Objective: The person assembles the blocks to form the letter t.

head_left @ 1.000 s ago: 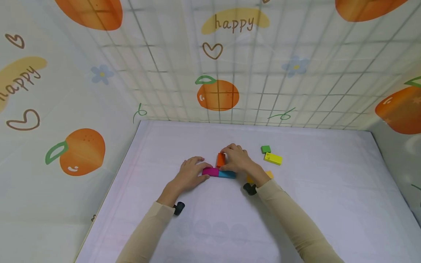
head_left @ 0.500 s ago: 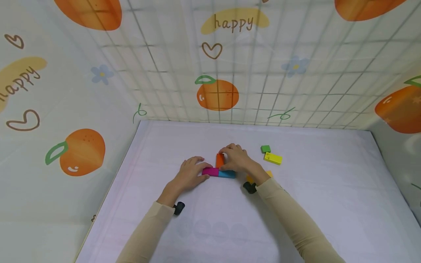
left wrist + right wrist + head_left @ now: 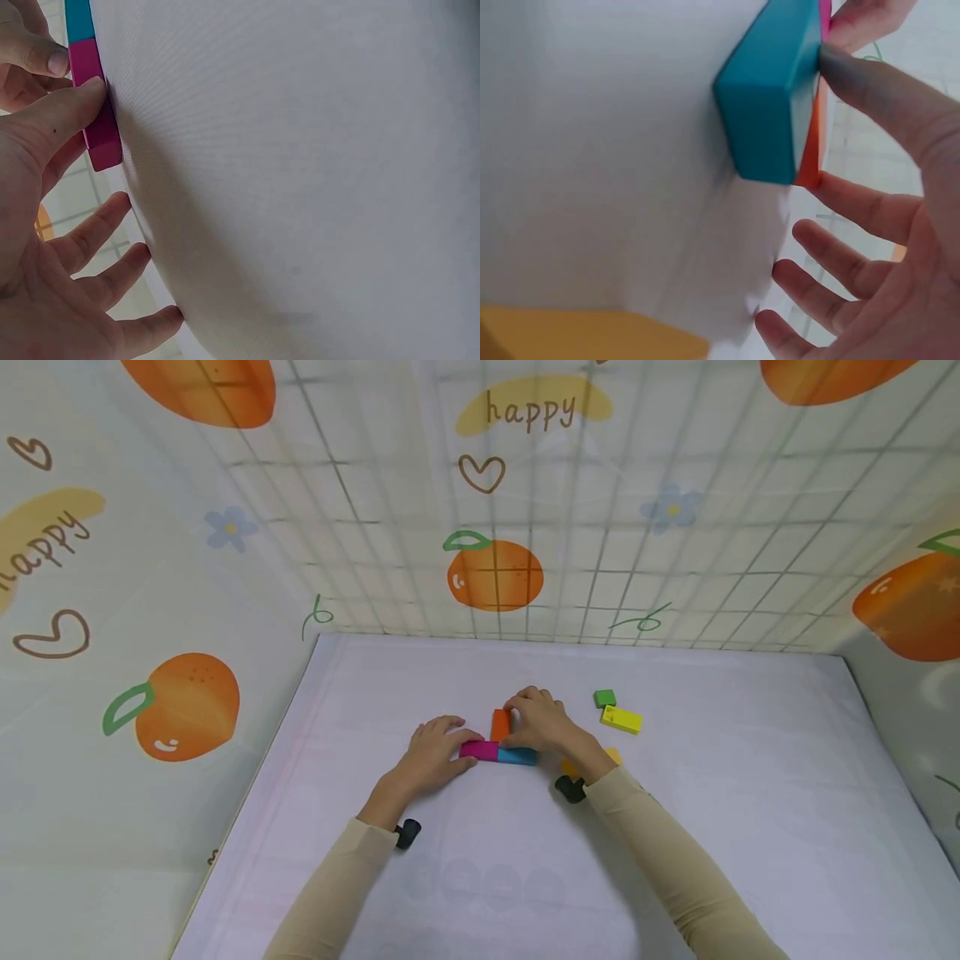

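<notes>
- Head view: a magenta rectangular block (image 3: 478, 751) lay flat on the white cloth-covered table (image 3: 480, 893); what the blocks were made of could not be told.
- Against its right end, in line with it, lay a blue rectangular block (image 3: 517, 757).
- Just beyond the magenta block's right end, near the seam with the blue one, an orange rectangular block (image 3: 500, 725) lay crosswise, pointing away from the person.
- At the magenta block's left end, the left hand (image 3: 431, 756) had its thumb and a finger clamped on that block, its other fingers spread apart.
- To the magenta block's right, the right hand (image 3: 542, 722) held the orange block between thumb and index finger, its thumb also near the blue block's upper edge; its remaining fingers were apart.
- Farther right of the magenta block, an amber block (image 3: 614, 756) was partly hidden by the right wrist.
- Beyond the magenta block and well to its right, a bright yellow rectangular block (image 3: 622, 720) lay just beside a small green block (image 3: 604, 698).
- Behind the magenta block rose a pale grid-patterned fabric wall (image 3: 405, 560) printed with oranges.
</notes>
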### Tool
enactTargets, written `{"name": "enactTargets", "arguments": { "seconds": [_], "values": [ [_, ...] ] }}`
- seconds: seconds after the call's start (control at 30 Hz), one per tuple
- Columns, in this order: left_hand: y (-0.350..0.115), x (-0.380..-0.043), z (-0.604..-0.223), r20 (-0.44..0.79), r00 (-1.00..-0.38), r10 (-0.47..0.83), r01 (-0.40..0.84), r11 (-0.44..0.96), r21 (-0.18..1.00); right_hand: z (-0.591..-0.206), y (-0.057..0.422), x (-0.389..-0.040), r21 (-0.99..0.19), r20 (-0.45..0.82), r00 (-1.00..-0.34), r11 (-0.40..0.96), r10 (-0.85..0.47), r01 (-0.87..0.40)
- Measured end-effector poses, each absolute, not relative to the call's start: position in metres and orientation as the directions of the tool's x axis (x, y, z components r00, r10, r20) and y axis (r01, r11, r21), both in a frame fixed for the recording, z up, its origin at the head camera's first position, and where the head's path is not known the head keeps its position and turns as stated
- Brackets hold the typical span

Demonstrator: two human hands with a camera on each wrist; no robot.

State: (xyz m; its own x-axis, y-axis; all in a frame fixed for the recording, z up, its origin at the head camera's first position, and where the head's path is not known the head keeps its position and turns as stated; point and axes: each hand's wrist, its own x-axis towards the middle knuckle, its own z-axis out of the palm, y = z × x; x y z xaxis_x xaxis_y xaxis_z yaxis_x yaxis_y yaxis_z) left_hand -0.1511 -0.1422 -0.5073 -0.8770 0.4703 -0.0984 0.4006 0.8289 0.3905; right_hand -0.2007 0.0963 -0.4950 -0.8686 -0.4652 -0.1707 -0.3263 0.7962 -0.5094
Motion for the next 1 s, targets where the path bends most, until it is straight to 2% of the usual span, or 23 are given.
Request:
{"name": "enactTargets", "arguments": {
  "seconds": [0.77, 1.0],
  "values": [
    [-0.142, -0.152, -0.507, -0.119, -0.879, 0.462, 0.385, 0.833, 0.397, -0.493, 0.100, -0.197, -0.548, -0.152, -0.865, 0.770, -0.477, -0.328],
    [-0.143, -0.152, -0.508, -0.113, -0.879, 0.462, 0.387, 0.833, 0.395, -0.485, 0.112, -0.186, -0.562, -0.085, -0.899, 0.766, -0.430, -0.313]
  ]
}}
